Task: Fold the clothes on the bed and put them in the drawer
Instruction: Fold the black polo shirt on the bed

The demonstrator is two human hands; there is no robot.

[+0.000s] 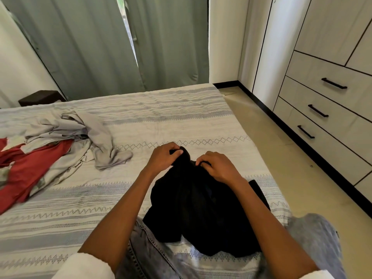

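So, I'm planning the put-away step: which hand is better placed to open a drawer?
Probably the right hand: the drawers stand on its side, across the floor. Both it and the left hand grip the black garment, so one must let go first.

Soft daylight enters through the curtains; frame edges bend; focus sharp.

We see the left hand and right hand pinching the far edge of a black garment on the bed. A grey and red clothes pile lies far left; closed drawers stand right.
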